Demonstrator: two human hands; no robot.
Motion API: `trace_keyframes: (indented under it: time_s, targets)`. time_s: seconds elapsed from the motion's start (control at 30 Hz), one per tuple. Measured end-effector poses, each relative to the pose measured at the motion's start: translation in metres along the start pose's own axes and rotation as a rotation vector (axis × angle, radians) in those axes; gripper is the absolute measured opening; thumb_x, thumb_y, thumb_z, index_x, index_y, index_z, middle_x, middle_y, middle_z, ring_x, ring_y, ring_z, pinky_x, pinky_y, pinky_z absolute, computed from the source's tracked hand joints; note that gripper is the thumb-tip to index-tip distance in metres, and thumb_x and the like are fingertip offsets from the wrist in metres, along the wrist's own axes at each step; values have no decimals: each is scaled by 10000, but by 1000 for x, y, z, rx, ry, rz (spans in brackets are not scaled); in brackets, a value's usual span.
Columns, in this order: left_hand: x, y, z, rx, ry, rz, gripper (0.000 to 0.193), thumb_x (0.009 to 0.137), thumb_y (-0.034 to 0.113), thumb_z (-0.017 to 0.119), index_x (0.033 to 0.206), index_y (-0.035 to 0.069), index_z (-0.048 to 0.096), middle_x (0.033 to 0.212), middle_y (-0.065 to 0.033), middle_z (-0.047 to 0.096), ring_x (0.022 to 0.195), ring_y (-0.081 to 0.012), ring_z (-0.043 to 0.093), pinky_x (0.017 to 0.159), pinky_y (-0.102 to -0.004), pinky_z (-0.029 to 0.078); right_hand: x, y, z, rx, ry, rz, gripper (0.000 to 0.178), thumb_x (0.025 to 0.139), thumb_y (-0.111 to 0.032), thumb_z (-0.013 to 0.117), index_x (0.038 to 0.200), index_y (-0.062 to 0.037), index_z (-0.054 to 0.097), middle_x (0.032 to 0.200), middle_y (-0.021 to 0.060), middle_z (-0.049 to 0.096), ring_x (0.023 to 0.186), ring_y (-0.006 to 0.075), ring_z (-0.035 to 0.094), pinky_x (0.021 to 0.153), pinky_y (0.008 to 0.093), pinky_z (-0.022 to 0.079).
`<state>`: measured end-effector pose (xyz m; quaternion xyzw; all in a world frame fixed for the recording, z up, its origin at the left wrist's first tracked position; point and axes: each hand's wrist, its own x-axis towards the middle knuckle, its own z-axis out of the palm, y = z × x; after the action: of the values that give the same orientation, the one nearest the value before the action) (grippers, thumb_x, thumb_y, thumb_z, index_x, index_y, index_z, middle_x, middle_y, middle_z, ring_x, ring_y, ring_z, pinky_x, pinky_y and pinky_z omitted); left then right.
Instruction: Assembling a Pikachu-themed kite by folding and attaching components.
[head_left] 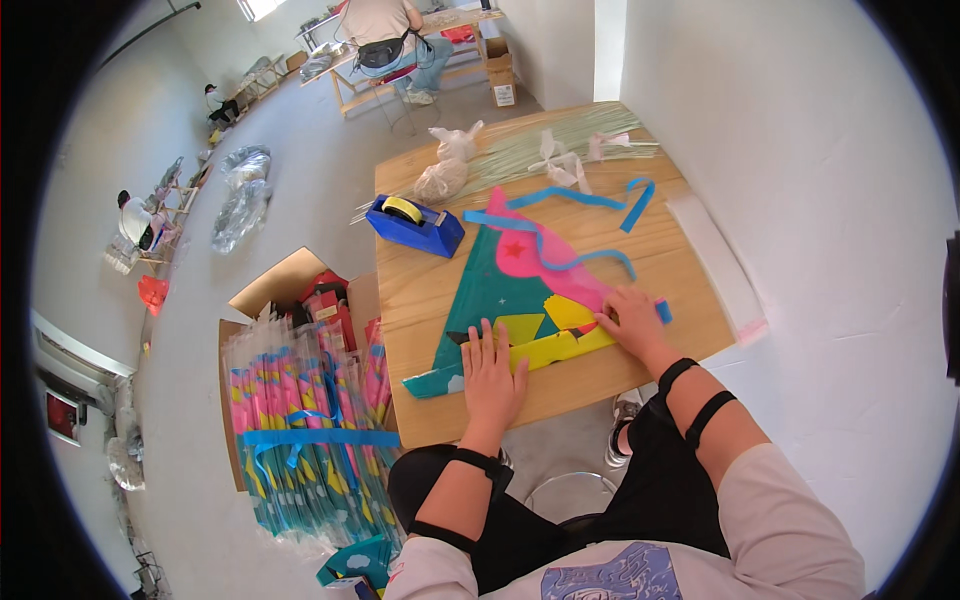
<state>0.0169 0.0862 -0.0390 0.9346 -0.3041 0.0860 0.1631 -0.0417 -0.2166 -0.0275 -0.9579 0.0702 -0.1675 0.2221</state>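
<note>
A kite [495,290] of thin teal, pink and yellow sheet lies on the wooden table in front of me, its near edge folded over into a yellow strip. My left hand [492,378] rests flat on its near left part, fingers spread. At the right end of the yellow strip, my right hand [636,322] pinches the kite's edge between thumb and fingers. Blue ribbon tails [570,195] trail over the far side of the kite and onto the table. A small blue piece [663,311] shows just beyond my right hand.
A blue tape dispenser [415,228] stands at the table's left edge. Thin pale rods [520,145] and tied plastic bags [445,165] lie at the back. Left of the table, a cardboard box [270,285] holds many bagged kites [300,420]. A wall is at right; other people sit farther off.
</note>
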Motion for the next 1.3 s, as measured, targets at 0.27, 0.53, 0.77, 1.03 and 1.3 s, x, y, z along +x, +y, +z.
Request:
trace_keyframes:
  time_s: [0.27,0.53,0.77,1.03,1.3]
  targets:
    - [9,6,4,57,-71,-87,876,1014,594,555,1682,84,306,1761,-200,213,1632,-399,160,1323,-514,112,3,12,-4,463,144,145,210,919,-235,759,862,-53,672,862,100,633,839,343,616,752,449,474]
    - [5,8,-2,123,-85,-98,840,1026,572,535,1682,97,311,1757,-201,219,1628,-401,168,1321,-513,125,-45,18,-37,-238,111,-143,502,990,-351,662,1371,-31,595,1462,179,571,1368,355,534,1174,490,392]
    - [5,11,0,119,-63,-94,814,1025,538,557,1673,100,332,1748,-196,243,1613,-404,210,1311,-521,164,-69,28,-31,-339,-147,75,910,1019,-576,550,1630,52,305,1722,220,283,1615,348,239,1323,482,173]
    - [5,8,3,109,-65,-96,872,1004,620,551,1678,114,328,1754,-182,239,1623,-393,190,1315,-514,154,-70,31,-34,-312,-161,44,848,1018,-584,553,1667,-90,322,1736,220,252,1620,354,225,1321,518,155]
    - [3,4,2,86,-31,-101,905,978,633,588,1670,103,345,1751,-194,241,1617,-400,209,1310,-521,158,-57,-21,-36,-461,-239,138,837,995,-592,575,1644,-99,384,1712,204,322,1614,351,244,1323,538,145]
